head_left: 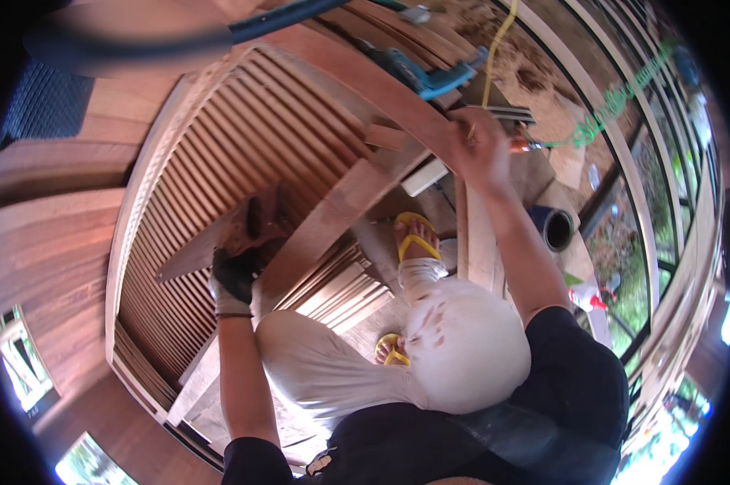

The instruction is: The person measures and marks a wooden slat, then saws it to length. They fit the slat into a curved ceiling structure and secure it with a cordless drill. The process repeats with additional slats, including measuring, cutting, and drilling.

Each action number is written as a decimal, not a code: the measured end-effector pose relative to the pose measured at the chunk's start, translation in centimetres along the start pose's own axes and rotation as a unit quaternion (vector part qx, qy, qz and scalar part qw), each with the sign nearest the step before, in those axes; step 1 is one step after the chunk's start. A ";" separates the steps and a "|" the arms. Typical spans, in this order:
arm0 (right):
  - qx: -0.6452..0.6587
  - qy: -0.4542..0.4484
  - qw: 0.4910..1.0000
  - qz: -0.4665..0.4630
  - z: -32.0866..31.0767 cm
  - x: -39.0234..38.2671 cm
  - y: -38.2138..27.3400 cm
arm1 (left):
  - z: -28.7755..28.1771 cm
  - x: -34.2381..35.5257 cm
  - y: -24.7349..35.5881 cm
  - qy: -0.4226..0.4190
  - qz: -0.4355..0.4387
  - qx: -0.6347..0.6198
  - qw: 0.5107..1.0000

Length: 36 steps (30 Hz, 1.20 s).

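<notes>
Holding that long reddish board (365, 87), stretched from far middle toward the right, probably went best with even support: bare right hand (479, 149) had its near end pinched. Gloved left hand (234, 281) sat by a saw-like tool (199, 249), left; couldn't tell its grip.

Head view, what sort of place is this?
Probably a woodworking shop or carpentry site: there's a slatted wooden panel, a long board and a blue tool in view.

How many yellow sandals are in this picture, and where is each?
2: the upper sandal, just beyond the right knee, and the lower sandal, between both knees and partly hidden.
</notes>
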State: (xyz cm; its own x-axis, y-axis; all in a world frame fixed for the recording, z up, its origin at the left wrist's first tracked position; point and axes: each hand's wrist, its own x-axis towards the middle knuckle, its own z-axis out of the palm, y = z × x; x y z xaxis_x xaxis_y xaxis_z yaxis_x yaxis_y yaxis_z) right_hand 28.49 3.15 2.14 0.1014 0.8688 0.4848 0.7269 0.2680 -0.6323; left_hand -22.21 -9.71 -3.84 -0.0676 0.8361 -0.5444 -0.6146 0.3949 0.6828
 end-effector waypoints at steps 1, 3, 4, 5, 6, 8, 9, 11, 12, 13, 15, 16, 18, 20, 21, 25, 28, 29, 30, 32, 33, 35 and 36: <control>0.031 0.020 0.994 0.099 -2.0 -1.3 1.6 | -0.7 0.3 0.5 -0.013 -0.029 -0.018 0.999; 0.019 0.035 0.977 0.207 -5.1 -4.5 4.3 | -1.4 0.5 1.1 0.018 -0.081 0.021 0.996; -0.022 0.032 0.976 0.215 -5.8 -6.5 5.9 | -1.7 0.8 1.5 0.046 -0.083 0.060 0.994; -0.061 0.027 0.973 0.222 -6.2 -8.5 7.3 | -2.2 0.9 1.7 0.075 -0.090 0.097 0.988; -0.070 -0.014 0.969 0.238 -6.4 -10.5 8.0 | -3.3 0.4 2.2 0.122 -0.072 0.153 0.978; -0.089 -0.096 0.955 0.265 -7.2 -15.3 7.9 | -0.7 -1.7 2.7 0.228 -0.089 0.249 0.937; -0.117 -0.114 0.949 0.269 -6.8 -17.6 7.5 | -1.5 -2.5 3.3 0.208 -0.059 0.302 0.929; -0.166 -0.154 0.936 0.269 -5.8 -21.6 6.5 | -2.7 -4.3 3.2 0.170 0.017 0.370 0.913; -0.174 -0.169 0.928 0.282 -5.1 -22.7 5.9 | -2.9 -4.8 2.7 0.148 0.064 0.387 0.908; -0.186 -0.185 0.920 0.292 -4.5 -23.5 5.2 | -3.7 -5.5 2.0 0.137 0.118 0.436 0.881; -0.204 -0.203 0.903 0.319 -3.8 -24.1 5.3 | -4.4 -6.8 0.3 0.153 0.206 0.574 0.778; -0.180 -0.185 0.916 0.308 -2.9 -25.0 6.3 | -5.0 -7.9 -0.1 0.179 0.231 0.642 0.708; -0.118 -0.137 0.943 0.279 -2.0 -27.9 10.1 | -4.6 -7.2 -1.0 0.186 0.224 0.655 0.697; -0.136 -0.160 0.921 0.328 -3.0 -29.6 12.4 | -1.5 -6.4 -0.8 0.179 0.208 0.633 0.724; -0.083 -0.126 0.934 0.325 -2.2 -29.2 11.6 | -5.8 -6.4 -0.9 0.175 0.219 0.567 0.775; -0.094 -0.044 0.939 0.329 -6.9 -22.1 6.9 | -5.8 -7.3 -1.0 0.179 0.180 0.530 0.809; -0.117 -0.007 0.967 0.227 -9.2 -14.2 4.4 | -6.4 -6.7 -1.4 0.157 0.184 0.566 0.788; -0.106 -0.004 0.980 0.170 -9.5 -11.2 3.5 | -6.6 -6.4 -1.5 0.152 0.183 0.575 0.783; -0.095 -0.003 0.989 0.114 -9.8 -8.2 2.6 | -6.8 -6.1 -1.7 0.147 0.181 0.583 0.778; -0.031 -0.124 0.988 0.088 -8.4 -0.1 -3.5 | -6.1 -6.1 -0.8 0.123 0.140 0.546 0.817; -0.011 -0.181 0.981 0.067 -6.4 3.0 -6.2 | -5.5 -6.5 -0.2 0.118 0.122 0.513 0.842; 0.011 -0.265 0.964 0.031 -1.5 6.8 -7.8 | -4.5 -6.5 0.5 0.107 0.102 0.483 0.863; 0.002 -0.305 0.952 0.029 1.5 8.1 -9.2 | -4.4 -6.9 1.0 0.111 0.097 0.494 0.857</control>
State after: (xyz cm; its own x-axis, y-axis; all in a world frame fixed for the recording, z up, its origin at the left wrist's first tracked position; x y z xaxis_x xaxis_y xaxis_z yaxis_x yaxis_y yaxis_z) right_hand 21.61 8.40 10.93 -0.2729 0.9620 0.0089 0.7288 0.2128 -0.6508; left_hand -25.80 -16.77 -1.54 -0.3080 0.8727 -0.3789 0.3820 0.4781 0.7909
